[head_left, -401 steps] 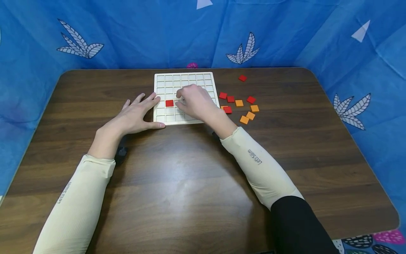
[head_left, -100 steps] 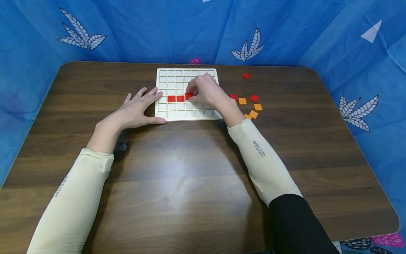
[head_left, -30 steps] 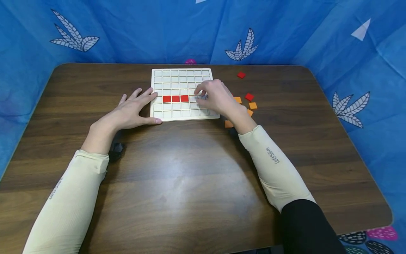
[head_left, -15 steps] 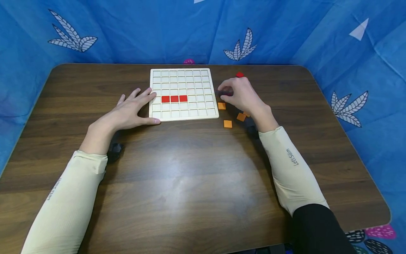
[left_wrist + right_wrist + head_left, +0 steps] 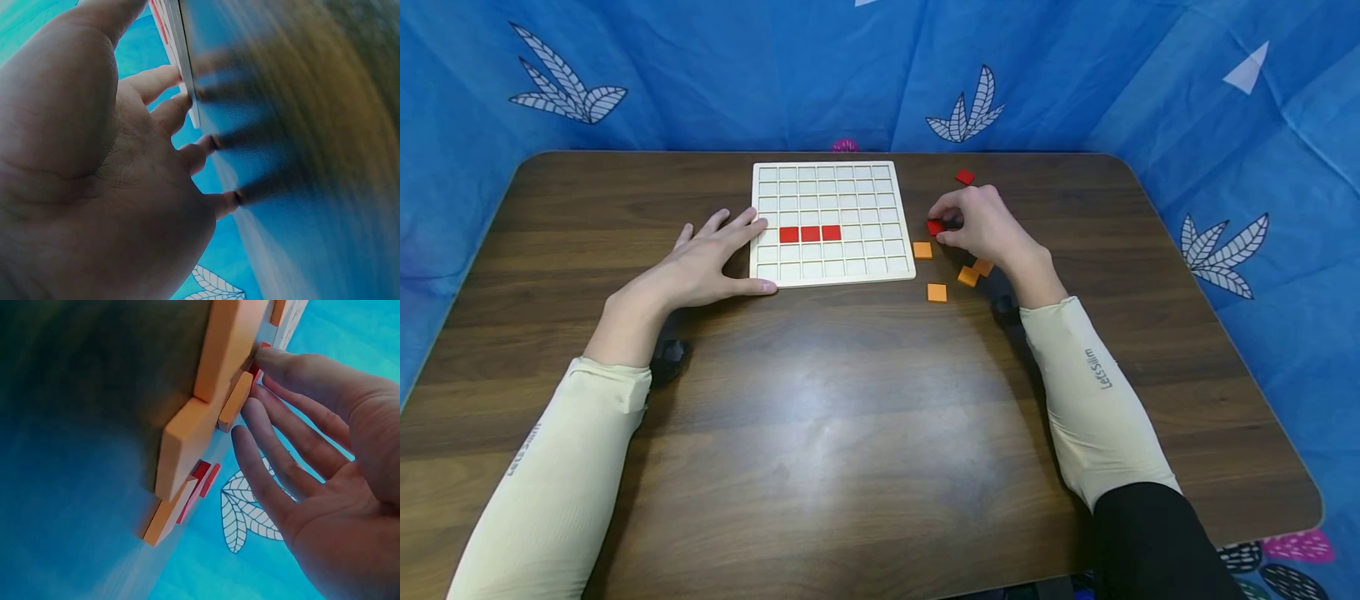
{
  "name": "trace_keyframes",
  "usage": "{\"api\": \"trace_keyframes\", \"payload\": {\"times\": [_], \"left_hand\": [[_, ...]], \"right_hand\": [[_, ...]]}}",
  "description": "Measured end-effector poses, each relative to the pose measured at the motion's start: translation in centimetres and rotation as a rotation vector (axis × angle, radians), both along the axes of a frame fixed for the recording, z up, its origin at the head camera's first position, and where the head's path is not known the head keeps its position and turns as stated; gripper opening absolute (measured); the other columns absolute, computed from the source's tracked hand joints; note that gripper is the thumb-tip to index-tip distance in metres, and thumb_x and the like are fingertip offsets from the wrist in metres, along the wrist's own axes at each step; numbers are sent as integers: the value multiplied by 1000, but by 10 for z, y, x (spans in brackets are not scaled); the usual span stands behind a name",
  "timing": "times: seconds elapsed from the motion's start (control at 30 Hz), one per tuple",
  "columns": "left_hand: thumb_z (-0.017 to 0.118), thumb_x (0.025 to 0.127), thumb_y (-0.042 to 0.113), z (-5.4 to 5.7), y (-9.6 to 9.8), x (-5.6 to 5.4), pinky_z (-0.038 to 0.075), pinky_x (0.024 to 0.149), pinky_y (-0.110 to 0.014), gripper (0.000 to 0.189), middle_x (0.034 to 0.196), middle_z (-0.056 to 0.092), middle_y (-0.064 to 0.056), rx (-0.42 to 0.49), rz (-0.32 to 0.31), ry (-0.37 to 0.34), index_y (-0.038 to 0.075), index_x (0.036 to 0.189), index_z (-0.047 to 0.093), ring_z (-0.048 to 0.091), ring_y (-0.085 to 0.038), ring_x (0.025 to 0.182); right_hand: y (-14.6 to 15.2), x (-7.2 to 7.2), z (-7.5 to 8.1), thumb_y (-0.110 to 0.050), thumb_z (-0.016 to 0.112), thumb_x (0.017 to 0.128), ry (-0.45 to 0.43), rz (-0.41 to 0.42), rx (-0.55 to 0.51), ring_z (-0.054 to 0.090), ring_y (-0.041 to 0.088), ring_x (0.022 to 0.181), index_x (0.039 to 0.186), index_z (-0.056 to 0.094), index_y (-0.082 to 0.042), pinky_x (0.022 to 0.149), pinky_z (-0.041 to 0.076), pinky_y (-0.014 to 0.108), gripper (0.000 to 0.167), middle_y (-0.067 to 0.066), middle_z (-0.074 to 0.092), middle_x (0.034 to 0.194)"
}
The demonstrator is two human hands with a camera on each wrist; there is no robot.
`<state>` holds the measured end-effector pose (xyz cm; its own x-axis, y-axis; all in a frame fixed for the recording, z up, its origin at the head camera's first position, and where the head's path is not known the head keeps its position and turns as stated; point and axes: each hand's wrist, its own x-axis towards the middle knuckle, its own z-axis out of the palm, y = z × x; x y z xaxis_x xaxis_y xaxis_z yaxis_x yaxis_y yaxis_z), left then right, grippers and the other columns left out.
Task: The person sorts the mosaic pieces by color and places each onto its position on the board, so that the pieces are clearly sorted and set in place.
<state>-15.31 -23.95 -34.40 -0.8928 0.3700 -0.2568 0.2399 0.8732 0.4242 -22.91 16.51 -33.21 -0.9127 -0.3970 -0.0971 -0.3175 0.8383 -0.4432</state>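
A white grid board (image 5: 857,179) lies toward the back of the table, with three red square tiles (image 5: 810,234) side by side in one row. My left hand (image 5: 700,258) rests spread at the board's left edge, thumb at the near corner and fingertips on the rim. In the left wrist view the outer fingertips of the hand (image 5: 144,162) touch the tabletop. Right of the board, my right hand (image 5: 988,223) pinches a loose red tile (image 5: 935,227) between thumb and fingers. In the right wrist view that tile is mostly hidden behind the thumb and an orange tile (image 5: 235,403).
Orange tiles lie around the right hand: one (image 5: 922,250) by the board's edge, one (image 5: 937,292) nearer, and a pair (image 5: 967,276) below the palm. Another red tile (image 5: 965,177) sits farther back. A blue patterned cloth (image 5: 737,75) hangs behind the brown table (image 5: 820,400).
The red row has grown from one tile to three since the earliest frame. My right hand has moved right, off the board, to a loose red tile. My left hand stays at the board's edge.
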Motion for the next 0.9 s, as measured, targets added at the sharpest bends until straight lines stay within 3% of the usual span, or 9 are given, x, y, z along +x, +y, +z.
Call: {"api": "trace_keyframes", "payload": {"times": [0.47, 0.9], "left_hand": [[71, 91, 68, 0, 0, 0, -8, 124, -74, 108, 179, 2, -4, -4, 2, -5, 21, 171, 16, -8, -40, 164], [71, 91, 68, 0, 0, 0, -9, 124, -74, 109, 179, 1, -5, -6, 3, -10, 20, 171, 15, -9, -40, 164]], "right_hand": [[-5, -3, -3, -9, 79, 94, 83, 30, -14, 63, 30, 109, 119, 77, -6, 102, 54, 44, 25, 14, 75, 118], [-36, -2, 4, -10, 82, 93, 128, 92, -75, 67, 25, 102, 116, 79, -7, 95, 57, 38, 23, 11, 77, 115]]}}
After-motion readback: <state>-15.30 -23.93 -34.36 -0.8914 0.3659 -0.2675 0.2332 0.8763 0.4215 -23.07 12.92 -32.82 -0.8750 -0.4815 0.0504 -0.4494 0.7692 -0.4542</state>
